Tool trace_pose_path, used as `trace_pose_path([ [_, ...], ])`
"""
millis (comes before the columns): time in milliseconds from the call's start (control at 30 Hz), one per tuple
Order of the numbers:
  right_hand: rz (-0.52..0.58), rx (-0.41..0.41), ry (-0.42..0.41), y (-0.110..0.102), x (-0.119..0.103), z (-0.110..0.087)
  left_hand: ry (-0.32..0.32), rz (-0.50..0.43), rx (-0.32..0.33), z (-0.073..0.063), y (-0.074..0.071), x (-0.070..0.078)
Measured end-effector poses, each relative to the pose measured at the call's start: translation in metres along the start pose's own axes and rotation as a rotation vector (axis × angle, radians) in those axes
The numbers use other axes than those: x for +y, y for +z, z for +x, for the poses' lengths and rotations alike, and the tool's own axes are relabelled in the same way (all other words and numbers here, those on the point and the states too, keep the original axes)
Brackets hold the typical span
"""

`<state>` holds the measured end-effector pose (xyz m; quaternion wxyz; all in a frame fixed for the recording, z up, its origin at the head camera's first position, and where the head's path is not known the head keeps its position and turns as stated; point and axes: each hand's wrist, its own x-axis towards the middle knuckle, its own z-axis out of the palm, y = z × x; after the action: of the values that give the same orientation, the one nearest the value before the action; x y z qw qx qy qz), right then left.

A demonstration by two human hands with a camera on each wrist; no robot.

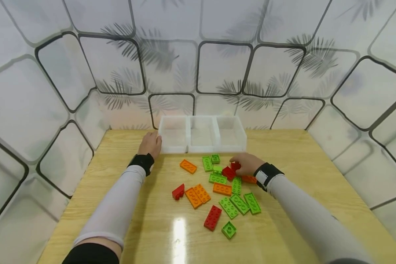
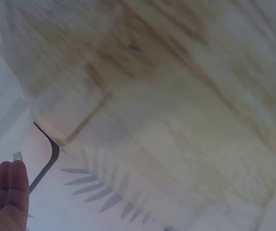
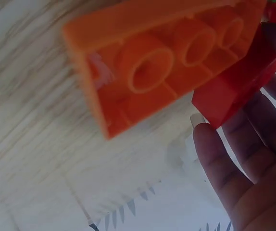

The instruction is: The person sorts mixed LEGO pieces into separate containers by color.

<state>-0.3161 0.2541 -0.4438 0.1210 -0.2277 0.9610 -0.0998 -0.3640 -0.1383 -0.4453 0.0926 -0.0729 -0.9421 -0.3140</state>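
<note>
A white three-compartment box (image 1: 201, 149) stands at the back of the table. My left hand (image 1: 150, 144) rests against its left end, and the left wrist view shows only some fingers (image 2: 14, 185), roughly straight. Over the cluster of toy building bricks, my right hand (image 1: 249, 164) pinches a red brick (image 3: 234, 89) between thumb and fingers. Another red brick (image 1: 229, 173) lies just left of these fingertips. Close beneath the right wrist is an orange brick (image 1: 249, 179), its hollow underside facing the camera in the right wrist view.
Several green bricks (image 1: 239, 204) and orange bricks (image 1: 222, 189) lie scattered in front of the box. Nearer me are a long red brick (image 1: 212, 217) and a square green one (image 1: 229, 230). A sloped red brick (image 1: 178, 191) sits further left. Patterned white walls (image 1: 171, 66) enclose the table.
</note>
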Motion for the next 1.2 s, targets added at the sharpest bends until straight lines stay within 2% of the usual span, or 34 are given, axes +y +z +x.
trace_pose_path([
  [200, 0.0, 0.004, -0.007, 0.002, 0.0, 0.003, -0.033, -0.022, -0.028, 0.005, -0.001, -0.001],
  [400, 0.05, 0.031, 0.018, -0.004, -0.004, 0.008, -0.061, -0.043, 0.005, 0.009, -0.003, -0.002],
  [500, 0.072, 0.064, 0.003, -0.009, -0.006, 0.011, -0.076, -0.063, 0.021, 0.011, -0.004, -0.004],
  [700, 0.055, 0.167, -0.056, -0.013, -0.008, 0.02, -0.192, -0.192, 0.054, 0.011, -0.003, -0.007],
  [833, -0.007, 0.25, -0.072, -0.015, -0.007, 0.028, -0.276, -0.274, 0.036, 0.008, -0.004, -0.007],
  [1000, -0.017, 0.31, -0.006, -0.023, -0.006, 0.044, -0.359, -0.353, 0.024, 0.007, -0.004, -0.004],
  [1100, -0.001, 0.349, 0.037, -0.03, -0.004, 0.056, -0.376, -0.385, 0.02, 0.009, -0.004, -0.001],
  [1200, -0.019, 0.38, 0.046, -0.033, 0.002, 0.071, -0.381, -0.399, 0.021, 0.012, -0.001, 0.002],
])
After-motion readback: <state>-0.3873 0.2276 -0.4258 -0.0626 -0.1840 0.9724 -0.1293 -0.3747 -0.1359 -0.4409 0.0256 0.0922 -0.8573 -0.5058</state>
